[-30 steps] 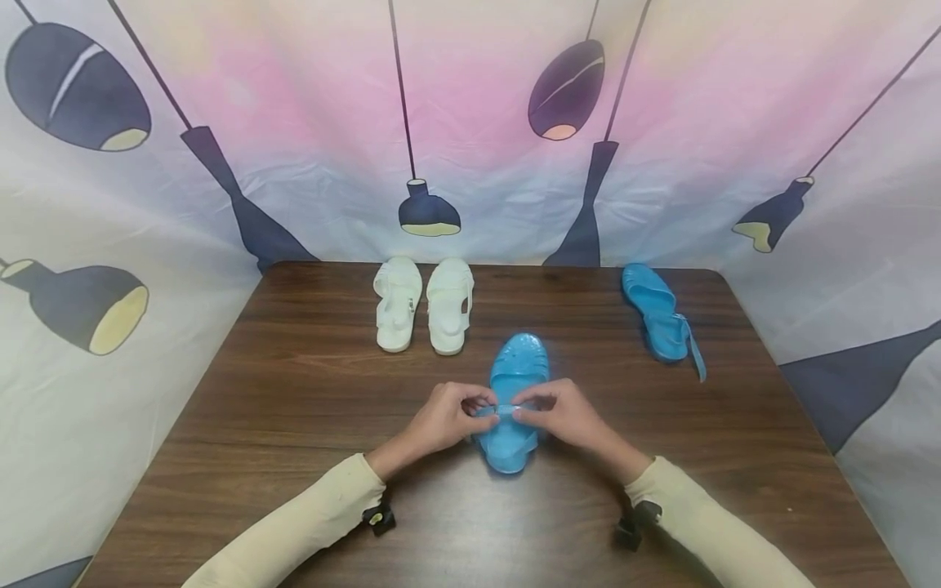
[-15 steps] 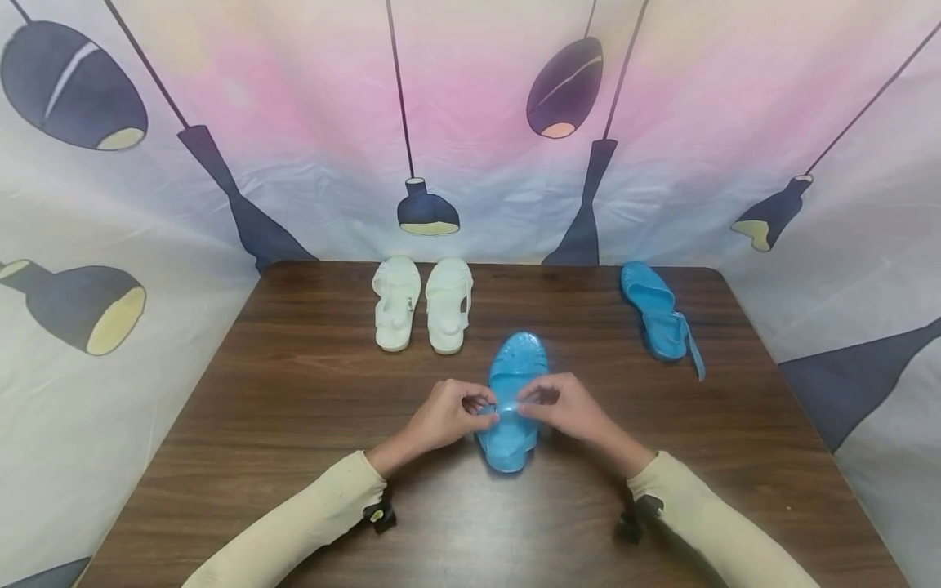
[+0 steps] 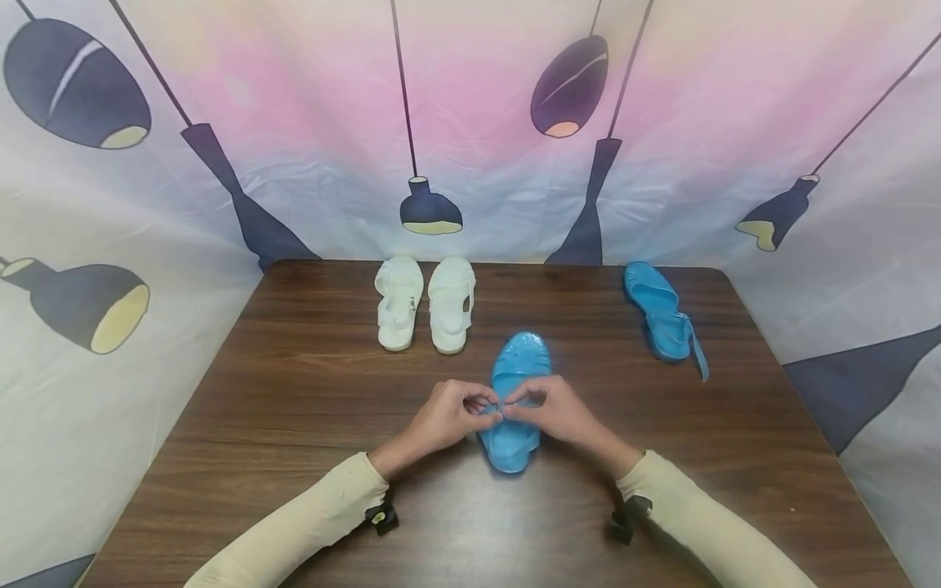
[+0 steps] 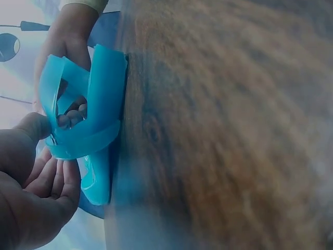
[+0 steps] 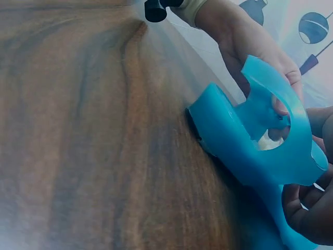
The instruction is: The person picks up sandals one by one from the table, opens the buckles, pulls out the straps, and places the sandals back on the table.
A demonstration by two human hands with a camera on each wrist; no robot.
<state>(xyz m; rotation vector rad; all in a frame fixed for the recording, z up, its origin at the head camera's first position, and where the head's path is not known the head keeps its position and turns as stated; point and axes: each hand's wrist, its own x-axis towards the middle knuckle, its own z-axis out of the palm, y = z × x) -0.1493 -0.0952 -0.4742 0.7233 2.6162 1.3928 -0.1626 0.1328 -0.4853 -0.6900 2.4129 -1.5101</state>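
A blue jelly sandal (image 3: 522, 357) lies sole-down on the table, toe pointing away. My left hand (image 3: 450, 412) pinches the buckle end of its ankle strap on the left side. From the other side, my right hand (image 3: 562, 412) pinches the strap, thumb and forefinger almost meeting the left fingertips over the sandal. In the left wrist view, the thumb of the left hand (image 4: 39, 190) presses near a small metal buckle on the strap (image 4: 78, 146). The right wrist view has the heel (image 5: 218, 125) toward the camera, with fingers of the right hand (image 5: 315, 208) at the strap.
The other blue sandal (image 3: 666, 335) lies at the back right, its strap hanging loose onto the brown table (image 3: 294, 392). Two white sandals (image 3: 397, 327) stand side by side at the back, left of centre. A printed curtain (image 3: 316, 204) hangs behind the table.
My right hand first lifts slightly to the right, then comes left so its fingertips close in on the left hand's. The left hand stays at the buckle, and the sandals keep their places.
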